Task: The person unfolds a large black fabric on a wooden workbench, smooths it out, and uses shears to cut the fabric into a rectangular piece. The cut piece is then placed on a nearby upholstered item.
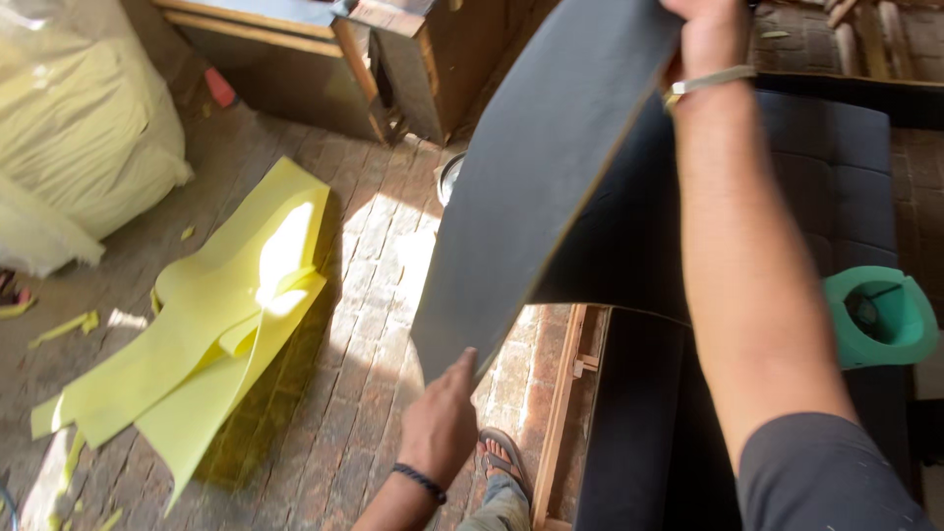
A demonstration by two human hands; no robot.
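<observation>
At the far left I see a bulging clear plastic sack of pale yellow foam (84, 128), resting on the brick floor (364, 324). Just right of it, crumpled sheets of thin yellow foam (211, 334) lie spread across the bricks, with small yellow scraps (64, 327) scattered near them. Behind, along the top edge, stands a low wooden frame of bare timber (295, 49), and a small red object I cannot identify (220, 88) lies at its foot.

The open room is the sunlit strip of bricks between the yellow sheets and the dark sofa; a sandalled foot (503, 460) stands at its lower end, close to the sofa's exposed wooden rail (559, 413).

My left hand (440, 425) reaches up from below, its fingers pinching the bottom corner of a large, stiff, dark grey sheet with a thin lighter edge (536, 187). A black band sits on that wrist. The sheet hangs tilted in the air, running from that low corner up and to the right, above the floor and partly in front of the black upholstered sofa (836, 187). My right hand (710, 34) grips the sheet's upper end near the top of the view, closed around it, with a metal bracelet on the wrist.

At the right edge, a green plastic container (880, 315) sits beside the sofa's arm.
</observation>
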